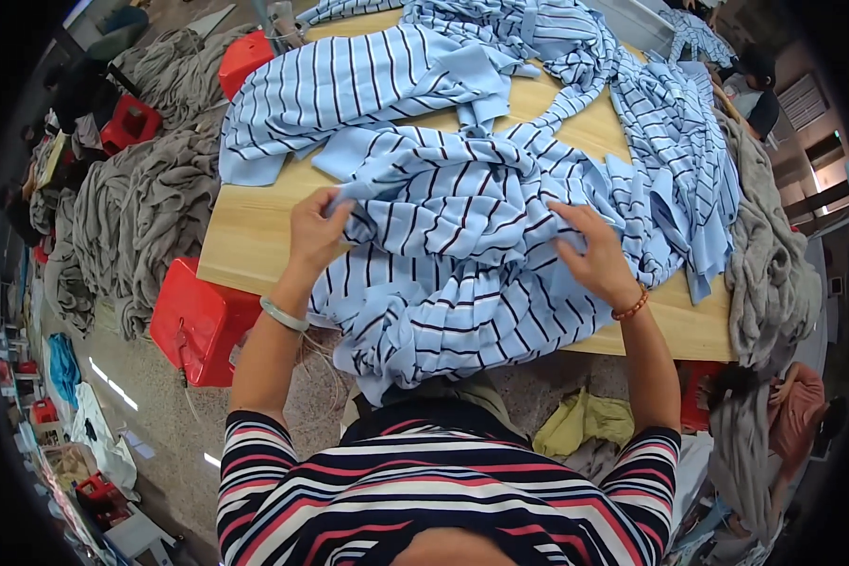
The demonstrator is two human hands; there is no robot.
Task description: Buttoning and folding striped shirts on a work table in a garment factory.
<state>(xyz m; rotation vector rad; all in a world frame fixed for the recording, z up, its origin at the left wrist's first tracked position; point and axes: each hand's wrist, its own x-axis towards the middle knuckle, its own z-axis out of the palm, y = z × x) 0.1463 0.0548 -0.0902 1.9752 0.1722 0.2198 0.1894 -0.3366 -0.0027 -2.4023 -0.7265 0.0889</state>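
Note:
A heap of light blue fabric with dark stripes (462, 236) covers much of the wooden table (245, 236) and hangs over its near edge. My left hand (313, 229) pinches a fold of this striped fabric near the table's left part; a pale green bangle sits on that wrist. My right hand (594, 255) presses and grips the same fabric further right, fingers curled into a crease; a beaded orange bracelet is on that wrist. More striped pieces (368, 80) lie spread at the far side of the table.
Grey cloth piles (141, 208) lie on the floor at the left, and more grey cloth (764, 274) drapes off the table's right end. Red plastic stools (198, 321) stand by the near left corner. Yellow-green cloth (585, 424) lies under the table. Another person (755, 90) sits at the far right.

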